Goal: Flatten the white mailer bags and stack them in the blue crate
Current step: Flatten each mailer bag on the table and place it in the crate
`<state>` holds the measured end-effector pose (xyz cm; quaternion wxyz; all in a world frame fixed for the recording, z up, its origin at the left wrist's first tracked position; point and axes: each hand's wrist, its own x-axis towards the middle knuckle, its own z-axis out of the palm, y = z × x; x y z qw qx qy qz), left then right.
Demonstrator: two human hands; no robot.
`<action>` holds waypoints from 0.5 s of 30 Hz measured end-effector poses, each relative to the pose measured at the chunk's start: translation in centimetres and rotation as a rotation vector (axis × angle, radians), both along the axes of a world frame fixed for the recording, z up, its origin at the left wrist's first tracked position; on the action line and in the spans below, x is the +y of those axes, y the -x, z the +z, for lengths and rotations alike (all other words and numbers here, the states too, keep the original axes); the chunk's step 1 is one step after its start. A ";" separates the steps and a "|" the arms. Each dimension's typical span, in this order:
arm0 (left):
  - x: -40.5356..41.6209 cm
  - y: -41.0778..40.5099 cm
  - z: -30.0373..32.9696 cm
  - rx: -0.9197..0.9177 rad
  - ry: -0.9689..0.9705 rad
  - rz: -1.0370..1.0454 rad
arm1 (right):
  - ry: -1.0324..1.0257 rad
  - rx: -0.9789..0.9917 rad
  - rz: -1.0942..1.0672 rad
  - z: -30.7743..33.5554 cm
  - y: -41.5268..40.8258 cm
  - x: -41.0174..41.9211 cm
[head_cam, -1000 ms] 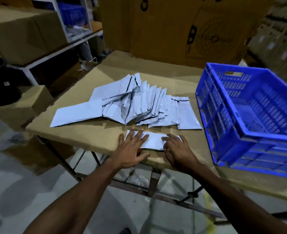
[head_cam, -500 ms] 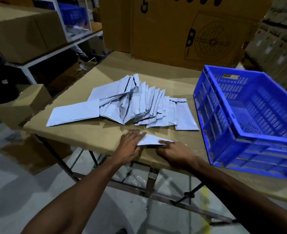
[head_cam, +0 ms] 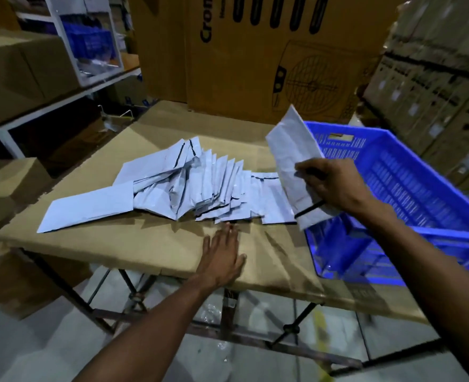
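My right hand (head_cam: 332, 186) grips one white mailer bag (head_cam: 291, 150) and holds it up in the air, tilted, over the left rim of the blue crate (head_cam: 409, 188). The crate stands at the right end of the table, and I see no bags inside it. A fanned pile of white mailer bags (head_cam: 189, 186) lies in the middle of the cardboard-covered table (head_cam: 150, 244). My left hand (head_cam: 222, 257) rests flat on the table, fingers straight, just in front of the pile.
A large cardboard box (head_cam: 269, 56) stands behind the table. White shelving with boxes (head_cam: 34, 75) is at the left, and stacked cartons (head_cam: 434, 92) at the right. The table's front edge is close to my left wrist, with metal legs below.
My right hand has lifted the flattened bag off the table and carried it up and right toward the crate. My left hand has let go of it and lies flat on the table.
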<state>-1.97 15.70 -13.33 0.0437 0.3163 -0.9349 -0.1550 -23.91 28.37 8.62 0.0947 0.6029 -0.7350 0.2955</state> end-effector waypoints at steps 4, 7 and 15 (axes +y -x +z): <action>0.9 2.1 -0.2 -0.017 0.003 -0.033 | 0.011 -0.097 -0.128 2.0 3.8 1.3; 1.3 3.3 -0.8 -0.035 0.033 -0.040 | 0.012 -0.142 -0.189 2.8 6.8 2.2; 3.9 6.1 -0.7 -0.072 0.069 0.044 | -0.201 0.067 -0.365 3.7 14.5 4.8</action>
